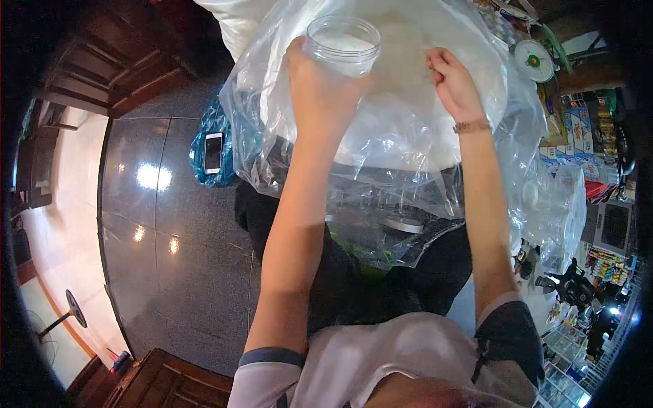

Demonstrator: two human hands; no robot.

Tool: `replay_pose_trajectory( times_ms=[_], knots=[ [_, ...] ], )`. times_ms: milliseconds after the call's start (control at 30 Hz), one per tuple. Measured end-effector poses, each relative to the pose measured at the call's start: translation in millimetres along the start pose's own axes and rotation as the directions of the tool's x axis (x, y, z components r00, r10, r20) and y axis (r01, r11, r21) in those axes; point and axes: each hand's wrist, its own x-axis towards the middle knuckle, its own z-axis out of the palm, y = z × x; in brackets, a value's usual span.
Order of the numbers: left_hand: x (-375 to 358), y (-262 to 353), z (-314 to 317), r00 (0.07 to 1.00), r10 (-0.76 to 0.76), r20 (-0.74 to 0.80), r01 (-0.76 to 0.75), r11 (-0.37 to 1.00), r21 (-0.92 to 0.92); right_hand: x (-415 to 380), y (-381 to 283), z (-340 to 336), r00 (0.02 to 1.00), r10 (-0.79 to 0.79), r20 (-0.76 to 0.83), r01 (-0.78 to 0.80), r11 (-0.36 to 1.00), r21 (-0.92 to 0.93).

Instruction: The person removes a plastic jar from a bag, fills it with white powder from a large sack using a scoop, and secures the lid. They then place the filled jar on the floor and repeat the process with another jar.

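My left hand point(325, 102) is wrapped round a clear screw-top jar point(343, 51) without a lid, tilted with its mouth facing me. Something white shows inside the jar. To the right, my right hand point(454, 85) has its fingers curled together; I cannot tell what, if anything, is in them. A bracelet circles that wrist. Both hands are over a large clear plastic bag point(381, 146), spread wide in front of me, with a broad mass of white material point(401, 88) in it.
On the dark tiled floor point(146, 224) at left, a phone point(213, 153) lies on a blue plastic bag point(202, 126). A round dial scale point(534, 61) stands at upper right. Packaged goods point(578, 136) and more clear plastic point(554, 211) line the right side. A wooden panel point(177, 381) is at lower left.
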Motion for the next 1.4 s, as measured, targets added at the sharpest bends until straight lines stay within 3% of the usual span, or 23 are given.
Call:
replay_pose_trajectory(
  times_ms=[100, 200, 300, 400, 500, 600, 700, 900, 1267, 1400],
  knots=[
    [-1, -1, 3, 1.000, 0.012, -0.002, -0.012, 0.998, 0.054, -17, -11, -18, 0.994, -0.111, -0.005, 0.111, 0.989, 0.101],
    [-6, 1, 7, 1.000, 0.008, 0.024, -0.010, 0.997, 0.077, -26, -19, -15, 0.959, -0.272, -0.085, 0.264, 0.960, -0.091],
    [-11, 6, 11, 0.998, 0.018, 0.060, -0.024, 0.994, 0.107, -33, -29, -2, 0.842, -0.524, -0.129, 0.450, 0.814, -0.367],
    [-13, 7, 16, 0.997, 0.031, 0.070, -0.039, 0.993, 0.114, -46, -38, 9, 0.845, -0.515, -0.140, 0.395, 0.780, -0.485],
    [-17, 12, 20, 0.997, 0.055, 0.060, -0.061, 0.992, 0.113, -49, -40, 14, 0.791, -0.607, -0.083, 0.533, 0.748, -0.395],
    [-20, 8, 24, 0.995, 0.045, 0.089, -0.051, 0.997, 0.065, -47, -37, 8, 0.720, -0.694, 0.018, 0.604, 0.614, -0.508],
    [-23, 13, 23, 0.993, 0.014, 0.119, -0.017, 0.999, 0.030, -62, -51, 25, 0.640, -0.764, 0.078, 0.558, 0.393, -0.730],
    [-27, 15, 21, 0.992, 0.024, 0.123, -0.029, 0.999, 0.040, -64, -58, 33, 0.458, -0.852, 0.255, 0.648, 0.123, -0.752],
    [-27, 11, 23, 0.991, 0.100, 0.090, -0.105, 0.993, 0.051, -62, -66, 42, 0.348, -0.881, 0.322, 0.674, -0.004, -0.739],
    [-26, 14, 24, 0.991, 0.039, 0.131, -0.031, 0.998, -0.056, -65, -69, 45, 0.309, -0.890, 0.337, 0.696, -0.030, -0.717]
  ],
)
